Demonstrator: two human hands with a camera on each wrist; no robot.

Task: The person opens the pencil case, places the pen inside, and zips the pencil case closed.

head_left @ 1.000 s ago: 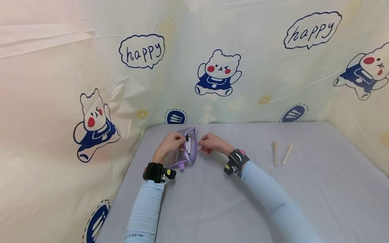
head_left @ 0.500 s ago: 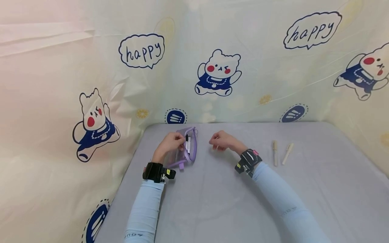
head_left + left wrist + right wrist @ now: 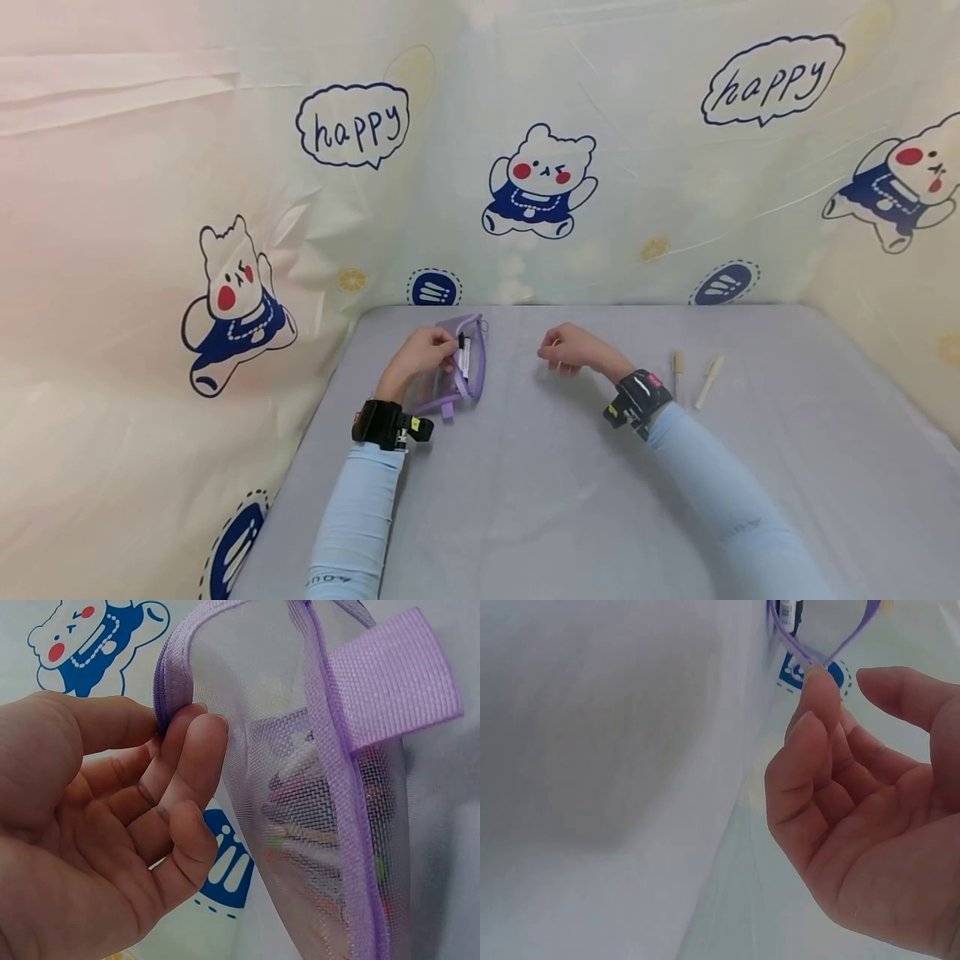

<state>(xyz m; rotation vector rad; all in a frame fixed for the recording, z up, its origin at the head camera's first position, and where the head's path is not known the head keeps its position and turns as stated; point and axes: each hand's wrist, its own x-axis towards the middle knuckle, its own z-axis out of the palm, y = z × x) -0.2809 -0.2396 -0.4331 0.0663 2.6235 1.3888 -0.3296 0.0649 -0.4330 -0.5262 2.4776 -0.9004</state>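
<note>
My left hand (image 3: 424, 352) pinches the purple zipper edge of a mesh pencil case (image 3: 438, 387) between thumb and fingers. The case stands with its mouth spread, and a black-and-white pen (image 3: 466, 358) shows inside it. In the left wrist view, a purple tab (image 3: 397, 679) sticks out from the end of the case, and blurred colourful things show through the mesh. My right hand (image 3: 577, 348) hovers to the right of the case. Its fingers are loosely bent, the thumb is apart from them, and nothing lies between, as the right wrist view shows (image 3: 855, 802).
Two slim beige pens lie to the right on the grey-covered table (image 3: 540, 483): one pen (image 3: 678, 367) partly behind the right wrist strap, the other pen (image 3: 709, 382) slanting beside it. A printed curtain (image 3: 450, 183) rises behind the table and at its sides.
My right hand has drawn away from the case's mouth toward the right, nearer the two beige pens. My left hand keeps its pinch on the case, which has stayed in place.
</note>
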